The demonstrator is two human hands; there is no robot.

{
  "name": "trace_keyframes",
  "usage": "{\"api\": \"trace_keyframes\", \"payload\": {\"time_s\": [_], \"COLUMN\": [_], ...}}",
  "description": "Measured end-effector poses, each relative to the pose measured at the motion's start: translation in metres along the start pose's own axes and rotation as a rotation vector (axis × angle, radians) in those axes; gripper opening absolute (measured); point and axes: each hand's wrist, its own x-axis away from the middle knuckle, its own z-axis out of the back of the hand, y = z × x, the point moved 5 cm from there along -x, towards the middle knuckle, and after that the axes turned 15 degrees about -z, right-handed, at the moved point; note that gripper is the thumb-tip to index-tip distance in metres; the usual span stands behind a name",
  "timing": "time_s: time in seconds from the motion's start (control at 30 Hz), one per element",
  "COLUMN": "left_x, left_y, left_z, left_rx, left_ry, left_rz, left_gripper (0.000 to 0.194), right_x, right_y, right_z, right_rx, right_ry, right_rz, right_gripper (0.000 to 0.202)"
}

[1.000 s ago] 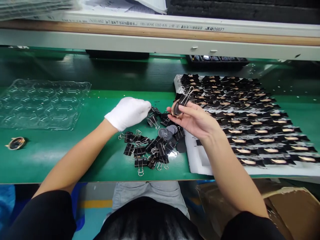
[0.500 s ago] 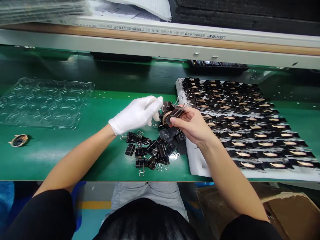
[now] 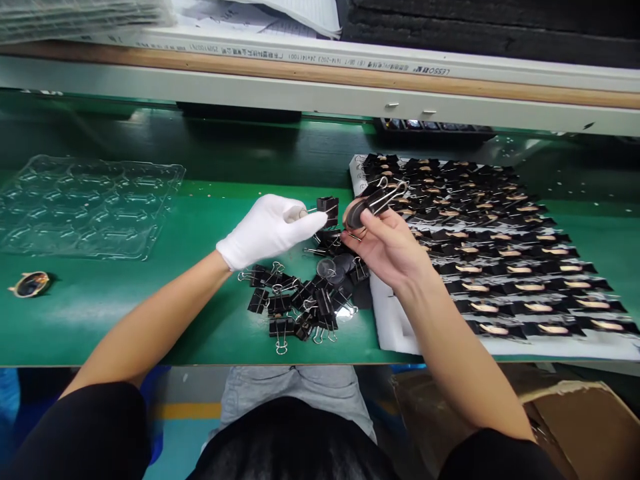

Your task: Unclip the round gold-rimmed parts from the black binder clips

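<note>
My left hand (image 3: pixel 274 228), in a white glove, pinches a black binder clip (image 3: pixel 327 209) by its wire handles. Bare, my right hand (image 3: pixel 395 248) grips a round watch case (image 3: pixel 350 215) with a dark disc against its face. Another binder clip (image 3: pixel 379 197) is clamped on that case, its wire handles pointing up and right. The two hands are apart, with a small gap between the left clip and the case. Beneath them lies a pile of loose binder clips (image 3: pixel 300 303), with clear and dark discs (image 3: pixel 327 269) among them.
Right of the pile, a white foam tray (image 3: pixel 395 327) carries rows of clipped watch cases (image 3: pixel 530 288). A clear plastic tray (image 3: pixel 95 207) and a single watch case (image 3: pixel 31 285) lie on the left. Behind, a shelf edge (image 3: pixel 300 87) runs across above the green table (image 3: pixel 200 327).
My hands have drawn apart. The left now holds a binder clip clear of the watch case, while the right has shifted slightly right with the case and its clip.
</note>
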Motion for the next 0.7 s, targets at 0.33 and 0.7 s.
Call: {"api": "trace_keyframes", "payload": {"time_s": [0.33,0.7], "left_x": [0.005,0.004], "left_y": [0.007,0.004], "left_z": [-0.015,-0.011], "left_rx": [-0.030,-0.067], "left_ry": [-0.005,0.001], "left_rz": [-0.125,-0.249], "left_gripper": [0.048,0.047], "right_x": [-0.005,-0.001], "right_y": [0.004,-0.001], "right_z": [0.004,-0.004], "right_rx": [-0.119,-0.027], "right_ry": [0.124,0.038], "right_rz": [0.015,0.074], "right_gripper": [0.053,0.054]}}
